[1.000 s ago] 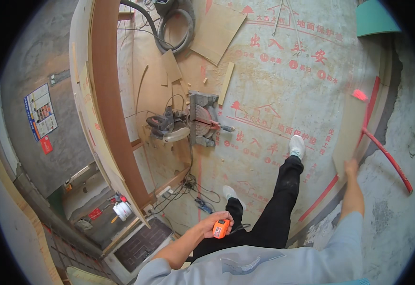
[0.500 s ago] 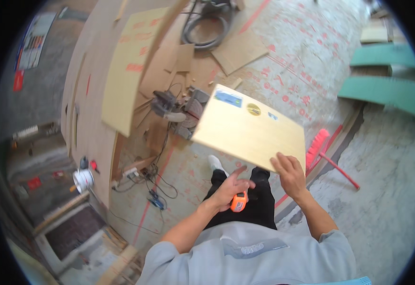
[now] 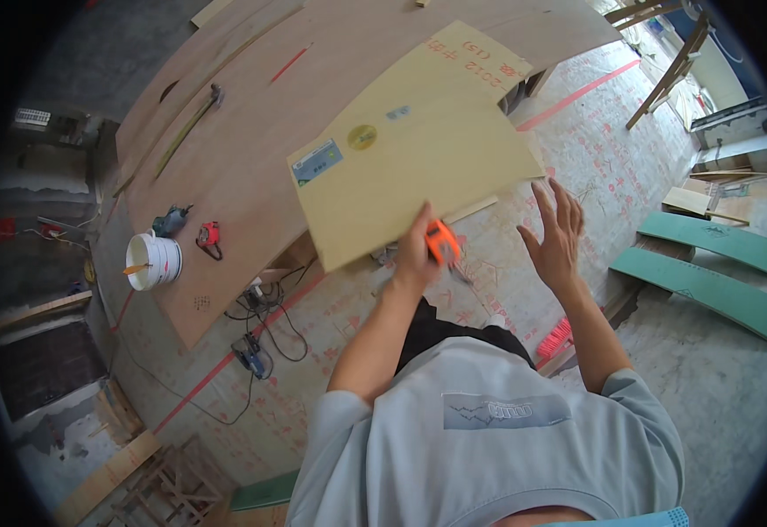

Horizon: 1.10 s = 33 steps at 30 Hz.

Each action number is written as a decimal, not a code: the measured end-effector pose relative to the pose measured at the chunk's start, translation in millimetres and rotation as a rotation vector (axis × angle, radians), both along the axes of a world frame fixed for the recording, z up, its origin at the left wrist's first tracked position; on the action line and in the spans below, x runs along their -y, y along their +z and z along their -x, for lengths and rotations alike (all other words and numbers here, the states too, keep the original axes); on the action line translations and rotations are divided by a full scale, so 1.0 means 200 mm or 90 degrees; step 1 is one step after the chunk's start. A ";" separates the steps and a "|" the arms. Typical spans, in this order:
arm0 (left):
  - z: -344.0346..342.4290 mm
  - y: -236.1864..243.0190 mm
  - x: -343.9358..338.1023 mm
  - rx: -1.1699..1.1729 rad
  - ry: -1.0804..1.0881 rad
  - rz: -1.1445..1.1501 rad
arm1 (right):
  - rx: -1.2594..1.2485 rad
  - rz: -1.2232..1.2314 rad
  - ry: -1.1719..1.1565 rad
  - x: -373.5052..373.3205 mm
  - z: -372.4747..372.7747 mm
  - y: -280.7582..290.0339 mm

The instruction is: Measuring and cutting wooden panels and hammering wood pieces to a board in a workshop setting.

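- Over the edge of the big wooden table (image 3: 243, 158), a flat yellow board (image 3: 410, 176) sticks out and covers part of another yellow sheet (image 3: 480, 61).
- The left hand (image 3: 411, 255) is at the board's near edge, with its fingers wrapped on an orange tape measure (image 3: 441, 242); some fingers are hidden.
- The right hand (image 3: 559, 239) is near the board's right corner, holding nothing, fingers spread apart.
- Left on the table, a white bucket (image 3: 165, 263) stands near a red tape measure (image 3: 208, 237).

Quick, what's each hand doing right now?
Left hand: closed, holding the orange tape measure, thumb at the edge of the pale board.
Right hand: open, fingers spread near the board's corner.
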State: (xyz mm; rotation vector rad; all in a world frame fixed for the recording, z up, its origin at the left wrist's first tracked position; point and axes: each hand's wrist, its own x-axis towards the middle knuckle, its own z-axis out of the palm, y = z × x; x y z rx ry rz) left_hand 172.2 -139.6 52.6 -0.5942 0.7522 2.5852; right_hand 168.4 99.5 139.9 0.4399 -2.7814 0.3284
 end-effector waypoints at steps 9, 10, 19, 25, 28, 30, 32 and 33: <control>0.38 -0.13 0.10 0.103 -0.116 -0.153 | 0.561 0.562 -0.077 0.46 0.40 -0.30; 0.32 -0.09 0.09 0.024 -0.206 -0.138 | 0.565 0.573 -0.057 0.46 0.43 -0.29; 0.31 -0.08 0.36 -0.003 -0.278 0.155 | 0.980 0.530 0.197 0.60 0.74 -0.45; 0.17 -0.15 1.10 0.054 -0.433 0.564 | 0.605 0.431 -0.131 0.25 1.54 -0.66; 0.10 -0.16 1.36 0.128 -0.431 0.688 | 0.558 0.277 -0.210 0.17 1.63 -0.74; 0.09 -0.19 1.44 0.090 -0.432 0.791 | 0.513 0.275 -0.158 0.19 1.55 -0.79; 0.09 -0.21 1.47 0.062 -0.452 0.889 | 0.473 0.275 -0.170 0.26 1.46 -0.83; 0.09 -0.22 1.48 0.043 -0.452 0.933 | 0.429 0.294 -0.166 0.28 1.41 -0.84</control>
